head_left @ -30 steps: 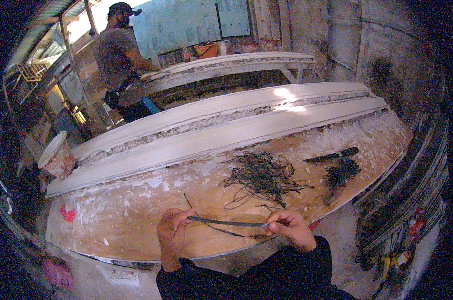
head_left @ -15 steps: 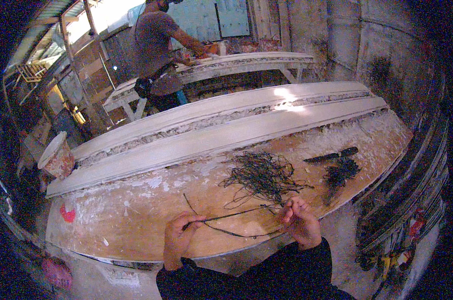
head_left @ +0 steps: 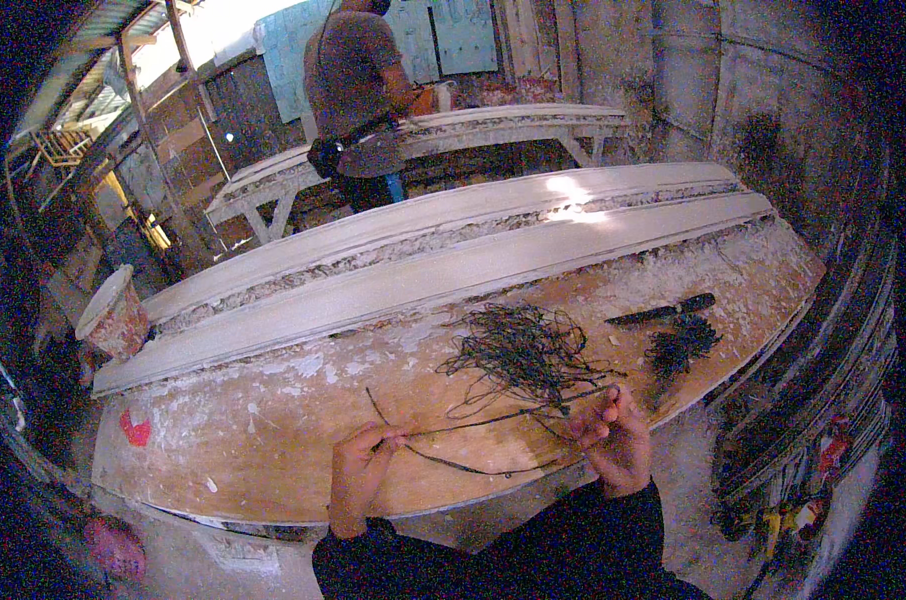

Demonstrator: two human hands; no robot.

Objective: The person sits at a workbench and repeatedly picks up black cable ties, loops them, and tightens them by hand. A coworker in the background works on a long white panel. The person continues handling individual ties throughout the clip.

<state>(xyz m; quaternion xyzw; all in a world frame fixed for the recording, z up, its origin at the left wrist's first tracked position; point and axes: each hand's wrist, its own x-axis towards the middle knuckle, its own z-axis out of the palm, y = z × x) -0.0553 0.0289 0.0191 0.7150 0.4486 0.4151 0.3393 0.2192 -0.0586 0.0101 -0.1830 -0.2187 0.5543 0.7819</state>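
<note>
My left hand pinches a dark cord near its free end, which sticks up past the fingers. From there the cord runs in two strands, one straight and one sagging, toward my right hand, whose fingers are closed on it. Just beyond the hands lies a loose tangle of dark cord on the plywood surface. To its right are a dark-handled knife and a small dark bundle of short cord pieces.
Two long whitish plaster-like strips run along the surface's far side. A stained bucket stands at the left, near a red scrap. Behind, another person works at a long white bench. Power tools lie low right.
My right hand has moved slightly up and to the right, drawing the upper strand longer. My left hand stays nearly in place. The person behind has shifted right.
</note>
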